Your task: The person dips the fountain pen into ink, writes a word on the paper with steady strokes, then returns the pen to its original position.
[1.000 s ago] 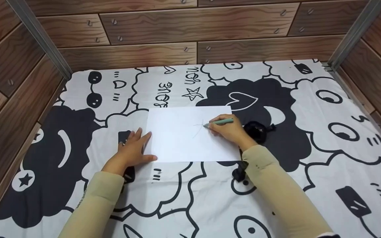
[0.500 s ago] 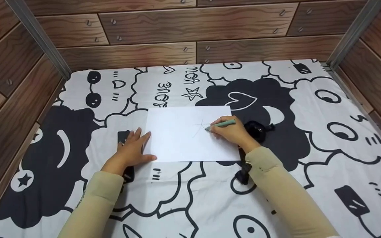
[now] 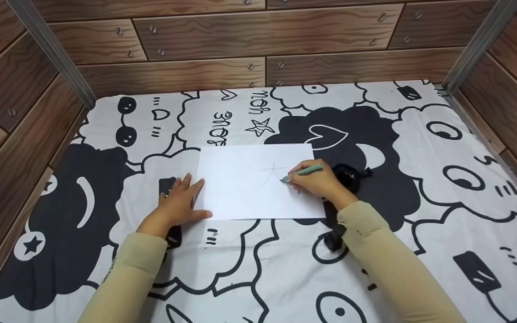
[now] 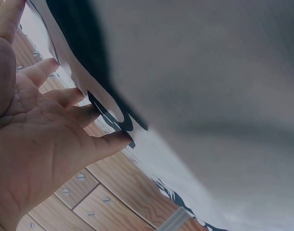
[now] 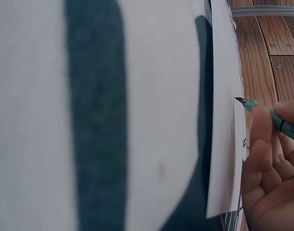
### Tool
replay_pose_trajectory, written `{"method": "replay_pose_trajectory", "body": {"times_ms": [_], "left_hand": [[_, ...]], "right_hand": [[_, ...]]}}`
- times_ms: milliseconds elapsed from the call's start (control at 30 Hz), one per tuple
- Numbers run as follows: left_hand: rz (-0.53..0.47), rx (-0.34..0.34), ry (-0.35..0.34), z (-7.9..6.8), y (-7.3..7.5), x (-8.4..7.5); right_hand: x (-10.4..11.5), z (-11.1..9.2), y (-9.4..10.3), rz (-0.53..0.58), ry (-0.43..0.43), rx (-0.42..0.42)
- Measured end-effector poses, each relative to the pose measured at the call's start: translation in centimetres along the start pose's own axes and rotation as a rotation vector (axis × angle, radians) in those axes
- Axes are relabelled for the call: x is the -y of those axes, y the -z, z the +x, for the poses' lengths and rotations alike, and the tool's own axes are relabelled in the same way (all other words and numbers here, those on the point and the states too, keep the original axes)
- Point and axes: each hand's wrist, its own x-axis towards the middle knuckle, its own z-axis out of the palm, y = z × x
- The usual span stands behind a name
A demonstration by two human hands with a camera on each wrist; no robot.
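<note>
A white sheet of paper (image 3: 240,193) lies on the patterned cloth, with a few thin crossing strokes (image 3: 273,169) drawn right of its middle. My right hand (image 3: 314,179) pinches a green fountain pen (image 3: 305,171) between thumb and fingers, its nib on the paper at the lower end of the right slanting stroke. In the right wrist view the metal nib of the fountain pen (image 5: 253,104) shows at the sheet's surface. My left hand (image 3: 180,204) rests with spread fingers at the sheet's left edge, thumb on the lower left corner; its palm (image 4: 41,130) shows in the left wrist view.
A black-and-white cartoon cloth (image 3: 231,255) covers the surface. Beside my right wrist is a glossy black object (image 3: 347,176), with a black piece (image 3: 334,238) below it. Wood-patterned panels (image 3: 204,38) stand at the back and sides, with grey metal posts (image 3: 54,51) at the corners.
My right hand has moved slightly down and to the right with the fountain pen, and a slanting stroke has grown on the paper. The left hand has stayed in place.
</note>
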Motion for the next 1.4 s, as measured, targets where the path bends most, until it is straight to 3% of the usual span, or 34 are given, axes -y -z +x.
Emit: {"method": "replay_pose_trajectory", "body": {"times_ms": [967, 1400], "left_hand": [[-0.010, -0.007, 0.006, 0.0, -0.1, 0.0], [-0.006, -0.009, 0.015, 0.2, -0.1, 0.0]], "right_hand": [[-0.3, -0.9, 1.2, -0.124, 0.021, 0.029], [-0.3, -1.0, 1.7, -0.078, 0.029, 0.040]]}}
